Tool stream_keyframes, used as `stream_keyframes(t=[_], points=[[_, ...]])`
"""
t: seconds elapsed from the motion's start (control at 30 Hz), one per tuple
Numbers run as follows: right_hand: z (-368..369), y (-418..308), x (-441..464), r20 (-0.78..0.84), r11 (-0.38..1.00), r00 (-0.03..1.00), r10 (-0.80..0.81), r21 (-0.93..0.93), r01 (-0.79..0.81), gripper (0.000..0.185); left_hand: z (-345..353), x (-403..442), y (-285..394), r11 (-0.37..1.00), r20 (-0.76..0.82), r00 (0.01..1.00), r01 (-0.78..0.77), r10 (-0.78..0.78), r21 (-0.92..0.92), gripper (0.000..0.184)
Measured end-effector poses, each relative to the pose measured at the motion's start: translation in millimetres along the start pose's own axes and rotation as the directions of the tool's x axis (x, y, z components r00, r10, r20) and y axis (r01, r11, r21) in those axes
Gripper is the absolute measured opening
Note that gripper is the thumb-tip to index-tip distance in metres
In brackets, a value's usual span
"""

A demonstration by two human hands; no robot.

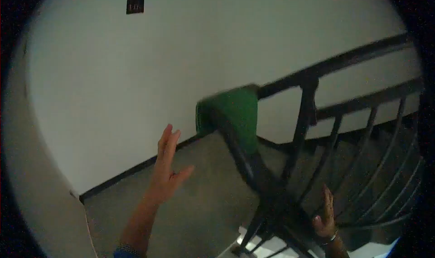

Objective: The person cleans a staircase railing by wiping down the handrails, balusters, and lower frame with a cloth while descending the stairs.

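Note:
My left hand (168,176) is raised in the air over the landing, its fingers stretched up and the thumb held apart, with nothing in it. My right hand (326,216) is at the lower right, in front of the dark stair railing (272,188); its fingers point upward, the thumb stands off, and no object shows in it. Whether it touches the railing I cannot tell. Between the hands and farther off is a green boxy or sheet-like thing (240,115), partly hidden behind the dark handrail. Its kind is unclear in the dim light.
Dark handrails (358,56) and thin balusters run along steps (353,163) on the right. A grey landing floor (204,181) meets a pale wall (122,90) with a dark skirting. A small dark square sign (135,5) hangs high on the wall.

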State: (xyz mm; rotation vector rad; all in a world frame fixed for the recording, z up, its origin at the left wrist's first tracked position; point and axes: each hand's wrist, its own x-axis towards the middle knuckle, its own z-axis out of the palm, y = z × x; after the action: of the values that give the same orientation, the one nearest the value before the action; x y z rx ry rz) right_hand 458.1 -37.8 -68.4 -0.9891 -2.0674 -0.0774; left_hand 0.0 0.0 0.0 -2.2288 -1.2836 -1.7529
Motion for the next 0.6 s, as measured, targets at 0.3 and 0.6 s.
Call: stream_keyframes(t=[0.3,0.6], points=[[105,-246,71,0.266,0.954,0.954,-0.139,0.293,0.058,0.070,-100,-62,32,0.977,0.662,0.724,0.203,-0.193,0.063,0.057],[301,-144,300,0.025,0.993,0.996,-0.089,0.082,0.086,0.047,-50,117,-147,0.955,0.810,0.518,0.248,-0.273,0.163,0.058]])
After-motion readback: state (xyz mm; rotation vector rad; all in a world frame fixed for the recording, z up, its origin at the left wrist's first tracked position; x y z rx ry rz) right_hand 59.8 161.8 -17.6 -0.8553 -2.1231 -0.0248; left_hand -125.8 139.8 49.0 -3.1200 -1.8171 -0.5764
